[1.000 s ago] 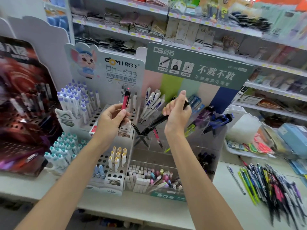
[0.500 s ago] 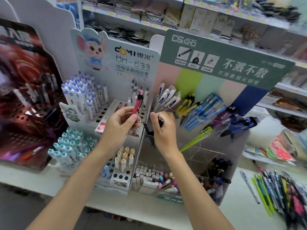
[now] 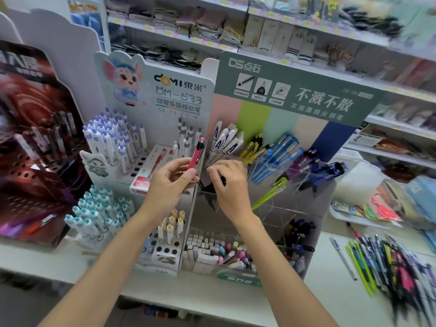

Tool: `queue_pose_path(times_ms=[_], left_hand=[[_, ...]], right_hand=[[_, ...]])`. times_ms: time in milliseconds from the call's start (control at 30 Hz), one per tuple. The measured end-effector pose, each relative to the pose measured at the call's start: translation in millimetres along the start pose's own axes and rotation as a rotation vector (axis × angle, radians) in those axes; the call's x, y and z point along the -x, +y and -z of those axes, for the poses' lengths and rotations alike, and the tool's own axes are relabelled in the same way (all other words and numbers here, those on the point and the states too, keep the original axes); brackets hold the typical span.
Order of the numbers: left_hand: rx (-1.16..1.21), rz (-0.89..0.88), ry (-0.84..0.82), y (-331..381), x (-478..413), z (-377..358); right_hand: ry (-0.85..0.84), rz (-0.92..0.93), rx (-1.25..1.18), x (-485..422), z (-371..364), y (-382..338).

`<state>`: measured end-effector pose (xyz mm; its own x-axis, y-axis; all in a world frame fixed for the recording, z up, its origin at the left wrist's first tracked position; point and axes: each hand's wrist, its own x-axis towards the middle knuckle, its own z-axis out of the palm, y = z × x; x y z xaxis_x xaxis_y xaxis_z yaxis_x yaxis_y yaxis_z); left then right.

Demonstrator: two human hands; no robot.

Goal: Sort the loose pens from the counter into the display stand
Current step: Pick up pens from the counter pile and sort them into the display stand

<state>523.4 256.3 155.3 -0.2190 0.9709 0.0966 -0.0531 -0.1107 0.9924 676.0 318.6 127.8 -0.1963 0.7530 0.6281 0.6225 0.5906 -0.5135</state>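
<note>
The counter (image 3: 318, 291) carries everything, and the display stand (image 3: 295, 95) sits at the middle of it, so I place the rest against that stand. To the right of the stand, well apart from it, the loose pens (image 3: 389, 263) lie fanned in a heap on the counter, most of them not yet sorted. The stand's clear pockets hold one colour each, which is why I bring pens to it by kind. Both hands are up at the stand's left edge. My right hand (image 3: 228, 182) reaches over the leftmost pocket of the stand's middle tier with its fingers curled down around a black pen (image 3: 210, 197), tip pointing into the pocket, I judge so that it slides in nose first; whether I hold more than one there I cannot tell. My left hand (image 3: 169, 182), just left of the stand, pinches a pink pen (image 3: 196, 154) between thumb and fingertips and keeps it upright, clicker end on top, parked out of the way until its own pocket is chosen.
</note>
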Motion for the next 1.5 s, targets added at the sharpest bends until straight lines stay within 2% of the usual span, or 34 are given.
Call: queue_pose_path(times_ms=[67, 100, 167, 233, 267, 333, 400, 467, 500, 600, 767, 833, 900, 933, 1000, 1100, 1167, 1233, 1300, 1367, 1433, 1500], left_hand=[[0.024, 0.013, -0.023, 4.3, 2.5, -3.3], [0.035, 0.021, -0.042, 6.2, 3.2, -6.1], [0.029, 0.033, -0.105, 8.9, 4.8, -15.8], [0.005, 0.027, -0.177, 9.6, 6.7, -28.5], [-0.013, 0.015, -0.204, 9.3, 7.2, -33.6], [-0.071, -0.016, -0.206, 6.3, 6.8, -37.9], [-0.115, -0.033, -0.133, 0.6, 5.6, -32.7], [-0.157, -0.039, -0.058, -5.6, 3.8, -22.8], [-0.179, -0.036, -0.050, -8.7, 3.3, -18.6], [-0.171, -0.017, -0.079, -15.1, 5.1, -15.9], [-0.177, 0.000, -0.109, -23.5, 10.5, -27.0], [-0.214, -0.004, -0.121, -25.0, 12.9, -29.5], [-0.235, -0.015, -0.116, -25.4, 17.0, -31.8], [-0.238, -0.020, -0.115, -25.1, 20.0, -33.8], [-0.254, -0.039, -0.121, -23.3, 25.2, -42.4], [-0.316, -0.075, -0.146, -22.7, 34.4, -72.5], [-0.423, -0.121, -0.165, -27.3, 41.9, -104.8], [-0.622, -0.215, -0.216, -36.8, 53.0, -146.8], [-0.853, -0.303, -0.285, -48.0, 69.4, -196.1], [-1.021, -0.321, -0.347, -64.6, 86.6, -247.7], [-1.083, -0.262, -0.406, -85.2, 102.6, -296.8], [-1.068, -0.172, -0.454, -106.1, 115.1, -337.6]], right_hand=[[0.100, -0.099, -0.162, -3.0, 22.7, -8.6], [0.097, -0.179, -0.289, -6.1, 36.0, -12.8], [-0.089, -0.298, -0.504, -12.0, 58.6, -21.5], [-0.261, -0.270, -0.492, -15.1, 68.7, -25.6], [-0.275, -0.244, -0.456, -15.0, 71.5, -27.1], [-0.159, -0.258, -0.449, -14.4, 79.9, -26.5], [0.091, -0.313, -0.458, -14.5, 92.8, -16.6], [0.255, -0.330, -0.332, -13.4, 100.4, 0.3], [0.250, -0.342, -0.242, -11.4, 99.9, 6.6], [0.093, -0.354, -0.081, -0.4, 82.1, 19.0], [-0.007, -0.414, -0.003, 13.0, 61.3, 35.1], [-0.134, -0.473, 0.014, 15.8, 56.7, 39.7], [-0.294, -0.455, 0.072, 21.0, 55.2, 43.8], [-0.320, -0.427, 0.078, 24.8, 56.4, 45.9], [-0.230, -0.373, 0.045, 32.9, 68.8, 48.7], [-0.052, -0.317, 0.025, 54.8, 109.9, 65.8], [-0.038, -0.325, 0.101, 75.3, 149.6, 86.9], [-0.111, -0.384, 0.298, 100.7, 197.3, 121.3], [-0.305, -0.529, 0.522, 134.5, 250.1, 161.7], [-0.516, -0.679, 0.632, 174.1, 304.6, 197.7], [-0.552, -0.730, 0.656, 211.2, 351.5, 229.8], [-0.490, -0.743, 0.634, 236.7, 386.5, 254.8]])
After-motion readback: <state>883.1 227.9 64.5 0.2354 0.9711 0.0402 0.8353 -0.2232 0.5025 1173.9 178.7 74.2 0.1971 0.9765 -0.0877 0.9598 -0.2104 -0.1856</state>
